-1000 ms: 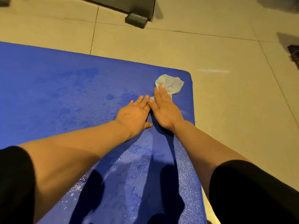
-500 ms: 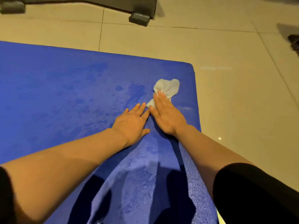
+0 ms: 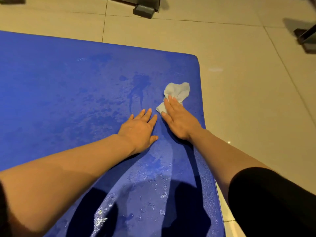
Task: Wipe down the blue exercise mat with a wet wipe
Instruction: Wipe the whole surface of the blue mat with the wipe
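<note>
The blue exercise mat (image 3: 68, 93) covers the floor from the left edge to mid-right, with damp streaks and droplets across it. A crumpled white wet wipe (image 3: 178, 91) lies near the mat's far right corner. My right hand (image 3: 177, 119) lies flat with straight fingers pressing the wipe's near part onto the mat. Flat on the mat just to its left rests my left hand (image 3: 140, 129), fingers straight, holding nothing.
Beige tiled floor (image 3: 248, 86) surrounds the mat at the back and right. A grey equipment foot (image 3: 144, 10) stands at the top centre, and a dark metal piece (image 3: 306, 35) sits at the top right edge.
My right hand has drawn the wipe back from the mat's far edge toward me. The two hands, touching before, are now slightly apart.
</note>
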